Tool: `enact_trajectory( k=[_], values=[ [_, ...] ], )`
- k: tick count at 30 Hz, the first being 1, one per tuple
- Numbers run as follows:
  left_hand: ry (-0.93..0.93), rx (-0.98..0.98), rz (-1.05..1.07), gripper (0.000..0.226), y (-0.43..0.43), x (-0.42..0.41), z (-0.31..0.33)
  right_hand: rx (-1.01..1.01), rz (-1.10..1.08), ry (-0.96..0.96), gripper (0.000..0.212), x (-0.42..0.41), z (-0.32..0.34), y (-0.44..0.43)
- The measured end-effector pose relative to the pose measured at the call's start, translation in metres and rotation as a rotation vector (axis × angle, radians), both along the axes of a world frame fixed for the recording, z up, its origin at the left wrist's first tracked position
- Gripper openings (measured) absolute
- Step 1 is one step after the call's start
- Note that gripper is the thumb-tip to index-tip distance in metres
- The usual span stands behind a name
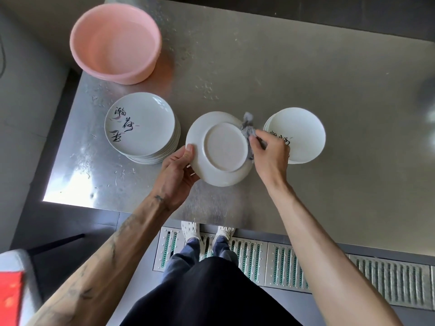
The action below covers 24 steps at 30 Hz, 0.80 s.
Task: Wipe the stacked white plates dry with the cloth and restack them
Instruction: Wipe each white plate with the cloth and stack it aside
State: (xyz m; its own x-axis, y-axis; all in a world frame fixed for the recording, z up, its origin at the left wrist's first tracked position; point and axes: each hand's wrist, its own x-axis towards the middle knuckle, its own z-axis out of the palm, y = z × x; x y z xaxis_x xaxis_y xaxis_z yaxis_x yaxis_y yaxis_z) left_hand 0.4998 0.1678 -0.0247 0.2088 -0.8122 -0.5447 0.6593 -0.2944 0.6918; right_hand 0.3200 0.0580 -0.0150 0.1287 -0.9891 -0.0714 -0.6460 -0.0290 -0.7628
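I hold one white plate [220, 149] above the steel table [259, 67], its underside facing up. My left hand [180, 169] grips the plate's left rim, thumb on top. My right hand [270, 152] pinches a grey cloth [249, 130] against the plate's right rim. A tall stack of white plates [141, 128] with black brush lettering stands to the left. A shorter stack of plates [300, 135] stands to the right, partly hidden behind my right hand.
A pink plastic basin [115, 42] sits at the table's far left corner. Water droplets speckle the table top. The table's near edge runs just above my feet, with a floor drain grate [329, 271] below. A grey and red object [11, 290] is at the lower left.
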Motion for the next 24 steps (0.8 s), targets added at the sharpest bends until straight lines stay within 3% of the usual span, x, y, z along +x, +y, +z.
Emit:
enact_trajectory(
  k=[3, 6, 11, 14, 18, 24],
  values=[
    [-0.013, -0.005, -0.028, 0.03, -0.003, -0.001, 0.0, -0.057, 0.098, 0.01, 0.015, 0.015, 0.007, -0.009],
    [-0.018, -0.006, -0.03, 0.028, -0.005, -0.001, 0.0, -0.175, 0.307, -0.003, 0.033, 0.03, 0.016, 0.008],
    [0.035, -0.033, 0.048, 0.024, -0.011, 0.008, -0.002, -0.316, 0.47, -0.066, 0.036, 0.037, 0.0, 0.069],
    [0.036, -0.042, 0.096, 0.028, -0.013, 0.013, -0.002, -0.413, 0.405, -0.044, 0.035, 0.021, -0.016, 0.08],
    [0.054, -0.078, 0.142, 0.032, -0.014, 0.006, -0.002, -0.386, 0.171, -0.075, 0.029, 0.024, -0.019, 0.072],
    [0.104, -0.078, 0.176, 0.027, -0.01, 0.0, -0.005, -0.441, 0.312, -0.036, 0.03, 0.047, -0.018, 0.079]
  ],
)
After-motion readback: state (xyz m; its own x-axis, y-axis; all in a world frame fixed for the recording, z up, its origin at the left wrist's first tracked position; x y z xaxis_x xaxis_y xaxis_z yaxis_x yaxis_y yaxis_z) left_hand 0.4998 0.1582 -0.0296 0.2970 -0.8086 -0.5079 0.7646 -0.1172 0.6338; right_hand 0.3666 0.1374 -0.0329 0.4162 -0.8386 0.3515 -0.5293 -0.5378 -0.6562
